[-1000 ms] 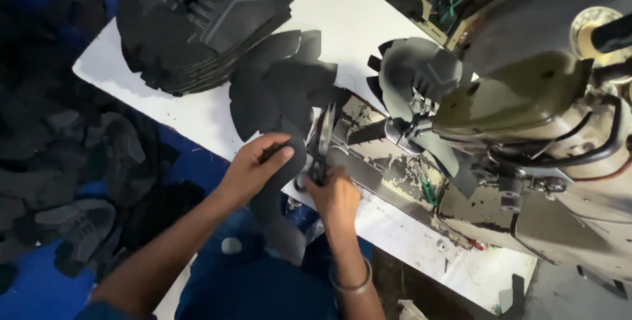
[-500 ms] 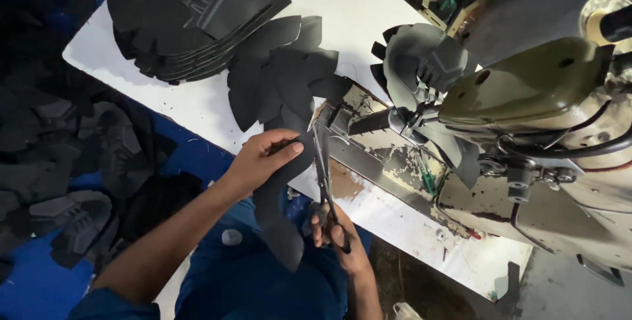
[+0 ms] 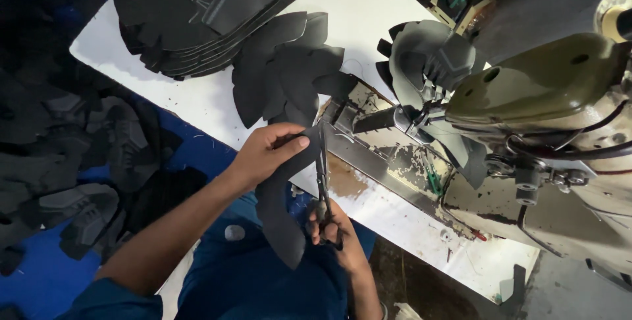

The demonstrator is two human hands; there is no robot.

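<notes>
My left hand (image 3: 266, 154) pinches a long black cut shoe-upper piece (image 3: 280, 208) that hangs down over my lap. My right hand (image 3: 336, 231) grips the handles of a pair of scissors (image 3: 322, 168), whose blades point up along the edge of that piece, close to my left thumb. Both hands sit at the near edge of the white table (image 3: 368, 4), in front of an old sewing machine (image 3: 540, 116) whose arm holds another black upper (image 3: 428, 56).
A tall stack of black shoe uppers (image 3: 197, 10) lies at the table's far left, with several fanned-out black pieces (image 3: 283, 63) beside it. More black uppers (image 3: 72, 175) lie in a heap on blue cloth to the left, below the table.
My right hand has drawn back toward me with the scissors, and the blades now run along the black piece. My left hand keeps its hold on the piece.
</notes>
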